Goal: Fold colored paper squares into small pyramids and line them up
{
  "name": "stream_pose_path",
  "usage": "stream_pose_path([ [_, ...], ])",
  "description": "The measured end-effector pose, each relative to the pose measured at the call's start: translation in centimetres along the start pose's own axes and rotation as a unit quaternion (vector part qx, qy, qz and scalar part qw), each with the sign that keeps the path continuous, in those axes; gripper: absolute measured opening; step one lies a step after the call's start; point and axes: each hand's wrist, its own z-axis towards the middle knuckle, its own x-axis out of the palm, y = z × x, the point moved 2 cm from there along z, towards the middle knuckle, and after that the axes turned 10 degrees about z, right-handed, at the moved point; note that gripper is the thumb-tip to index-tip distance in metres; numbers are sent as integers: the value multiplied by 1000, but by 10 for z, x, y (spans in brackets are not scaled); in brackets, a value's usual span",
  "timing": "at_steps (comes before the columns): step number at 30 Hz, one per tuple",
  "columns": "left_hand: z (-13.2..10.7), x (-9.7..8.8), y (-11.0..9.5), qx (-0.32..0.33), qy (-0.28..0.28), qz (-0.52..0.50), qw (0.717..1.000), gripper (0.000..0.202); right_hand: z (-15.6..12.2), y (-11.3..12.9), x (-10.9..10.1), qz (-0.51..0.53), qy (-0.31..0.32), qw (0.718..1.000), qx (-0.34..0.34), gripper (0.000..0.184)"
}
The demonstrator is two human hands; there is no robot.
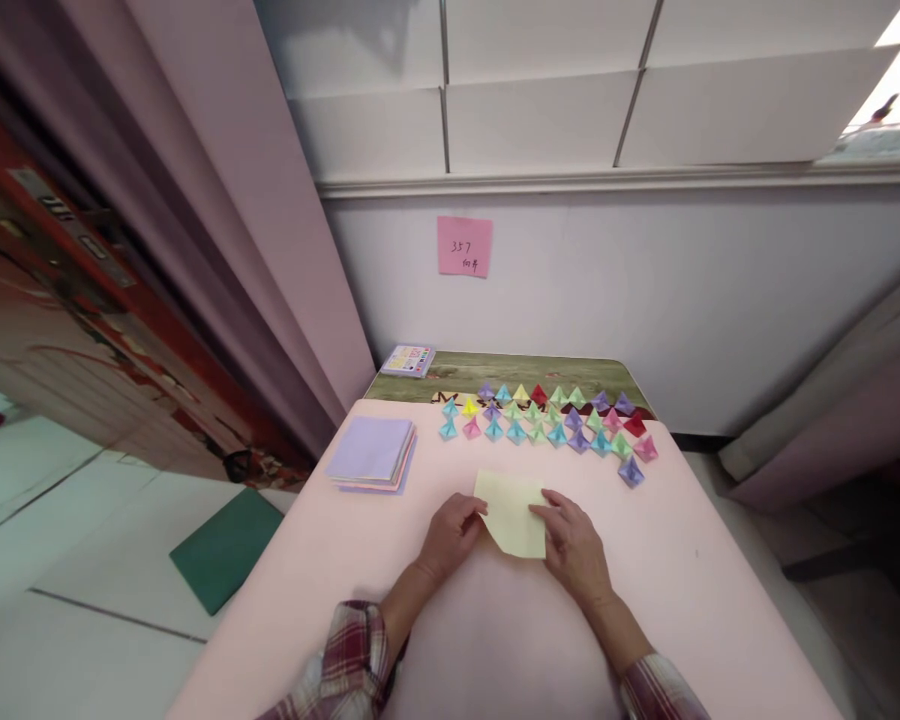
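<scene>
The paper (514, 512) is thin, square-looking and pale yellow. Its far edge is nearly straight, but its near left corner bends. It is over the middle of the pink bench (675, 590). I can't tell if all of it touches.

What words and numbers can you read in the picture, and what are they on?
"357": handwritten on the pink note on the wall.
Handwriting under it, same note: too small to read for sure.
Print on the colourful packet beyond the purple-topped stack: too small and blurred.
Pale yellow paper: no writing that I can see.
</scene>
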Motion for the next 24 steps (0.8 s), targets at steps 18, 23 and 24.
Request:
stream_pose_path([
  [18, 4, 23, -25, 151, -66, 230, 959, 25, 25, 4, 12, -77, 7, 962, 263, 27],
  [23, 4, 25, -35, 198, 15, 236, 951, 16, 33, 7, 6, -69, 12, 952, 298, 39],
  [24, 5, 25, -36, 197, 16, 237, 951, 16, 39, 7, 5, -73, 27, 949, 304, 42],
])
